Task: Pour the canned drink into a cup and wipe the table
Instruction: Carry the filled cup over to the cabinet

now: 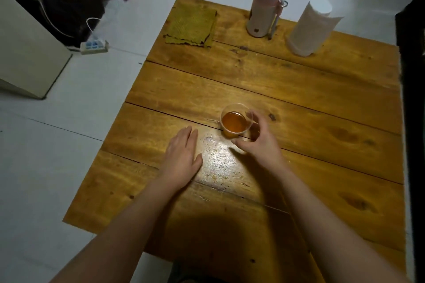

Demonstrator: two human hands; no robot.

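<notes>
A clear plastic cup (235, 122) holding amber drink stands near the middle of the wooden table (299, 103). My right hand (257, 142) curls round the cup's right side, thumb at its near base and fingers by its rim. My left hand (182, 156) lies flat on the table, fingers straight, just left of the cup. Between the hands a wet, shiny patch (219, 161) glints on the wood. A folded green cloth (192, 25) lies at the table's far left corner. No can is in view.
A white flask with a blue lid (266, 4) and a white paper roll (309, 27) stand at the table's far edge. On the tiled floor at left are a power strip (94, 46), a white cabinet (25, 53) and cables.
</notes>
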